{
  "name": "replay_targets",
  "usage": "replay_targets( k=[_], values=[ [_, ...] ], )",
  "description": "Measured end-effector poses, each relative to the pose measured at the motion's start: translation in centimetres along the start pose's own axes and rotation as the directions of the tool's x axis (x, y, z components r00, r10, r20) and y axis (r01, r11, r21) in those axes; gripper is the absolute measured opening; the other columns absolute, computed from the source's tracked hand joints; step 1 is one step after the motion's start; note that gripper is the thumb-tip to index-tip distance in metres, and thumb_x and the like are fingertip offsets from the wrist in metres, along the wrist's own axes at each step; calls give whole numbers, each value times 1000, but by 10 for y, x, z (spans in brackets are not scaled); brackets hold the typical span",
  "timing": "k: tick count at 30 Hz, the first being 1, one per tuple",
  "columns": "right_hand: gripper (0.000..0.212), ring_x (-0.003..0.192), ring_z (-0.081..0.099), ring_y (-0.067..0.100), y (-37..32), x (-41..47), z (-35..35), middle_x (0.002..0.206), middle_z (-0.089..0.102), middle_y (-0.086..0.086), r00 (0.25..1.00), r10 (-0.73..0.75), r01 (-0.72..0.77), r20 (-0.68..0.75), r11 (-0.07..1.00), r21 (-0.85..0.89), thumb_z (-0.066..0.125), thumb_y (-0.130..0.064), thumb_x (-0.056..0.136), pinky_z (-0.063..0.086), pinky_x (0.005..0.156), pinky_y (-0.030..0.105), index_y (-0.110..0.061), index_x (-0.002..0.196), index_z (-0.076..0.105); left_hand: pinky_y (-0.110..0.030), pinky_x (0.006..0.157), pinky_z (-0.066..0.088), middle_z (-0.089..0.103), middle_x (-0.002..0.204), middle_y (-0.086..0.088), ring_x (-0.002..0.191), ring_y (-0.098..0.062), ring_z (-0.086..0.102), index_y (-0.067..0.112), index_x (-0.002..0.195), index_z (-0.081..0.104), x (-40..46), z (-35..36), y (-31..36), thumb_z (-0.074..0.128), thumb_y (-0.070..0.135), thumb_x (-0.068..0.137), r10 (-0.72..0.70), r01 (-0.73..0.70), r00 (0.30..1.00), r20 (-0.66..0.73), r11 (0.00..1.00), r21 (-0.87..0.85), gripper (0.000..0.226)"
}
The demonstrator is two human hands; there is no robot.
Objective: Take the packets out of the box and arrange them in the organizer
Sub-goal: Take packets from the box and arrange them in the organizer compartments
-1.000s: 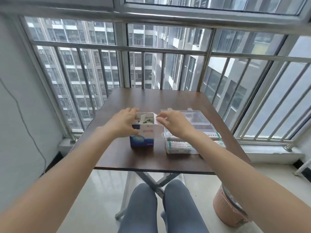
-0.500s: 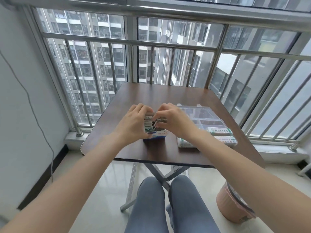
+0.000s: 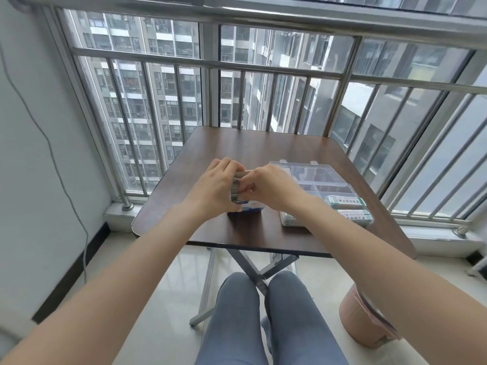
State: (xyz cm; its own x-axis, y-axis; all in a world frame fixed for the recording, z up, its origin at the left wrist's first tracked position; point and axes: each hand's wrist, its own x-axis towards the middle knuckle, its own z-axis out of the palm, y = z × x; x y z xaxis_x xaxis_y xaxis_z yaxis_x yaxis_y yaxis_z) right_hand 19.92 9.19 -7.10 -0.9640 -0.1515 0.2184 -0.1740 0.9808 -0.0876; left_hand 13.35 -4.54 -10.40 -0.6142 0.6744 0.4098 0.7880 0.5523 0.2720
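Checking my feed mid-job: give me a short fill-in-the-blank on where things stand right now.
1. Both hands grip a stack of ____ above the blue and white box.
2. The clear organizer lies to the ____ of the box.
3. The pink bin stands on the ____.
Missing words: packets; right; floor

A single wide-angle view came from the person's head and looked forward and down over a brown table (image 3: pixel 263 154), which sat in the middle of the frame. Beyond the table's far edge stood a metal window railing (image 3: pixel 210 64), bent by the lens, with tower blocks behind it. Both forearms ran up from the bottom corners and met above the table's near half. Below the table's near edge the wearer's own knees (image 3: pixel 263 312) showed. There was no second view to share any part of the scene.
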Motion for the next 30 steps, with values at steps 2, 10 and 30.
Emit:
replay_targets(
  k=[2,10,30],
  values=[
    [11,87,61,25,0,0,0,95,70,0,1000,19,-20,15,1000,22,67,-25,84,44,69,30,-22,92,73,-12,81,24,50,116,1,108,-17,38,12,119,50,0,1,-1,86,27,58,2,-2,1000,12,1000,6,72],
    [12,83,59,26,-2,0,11,95,62,2,987,37,-43,-157,998,-37,56,-22,91,44,69,31,-20,94,68,-18,86,28,50,113,-1,105,-18,38,11,117,51,1,1,0,85,26,58,18,-19,1000,18,1000,22,69],
    [17,78,54,28,1,7,13,92,61,6,995,41,-39,-90,999,30,66,-11,79,43,63,33,-13,89,52,-24,86,34,50,111,-3,106,-21,41,8,112,50,2,0,-3,84,30,61,-12,12,1000,14,999,32,65]
  ],
)
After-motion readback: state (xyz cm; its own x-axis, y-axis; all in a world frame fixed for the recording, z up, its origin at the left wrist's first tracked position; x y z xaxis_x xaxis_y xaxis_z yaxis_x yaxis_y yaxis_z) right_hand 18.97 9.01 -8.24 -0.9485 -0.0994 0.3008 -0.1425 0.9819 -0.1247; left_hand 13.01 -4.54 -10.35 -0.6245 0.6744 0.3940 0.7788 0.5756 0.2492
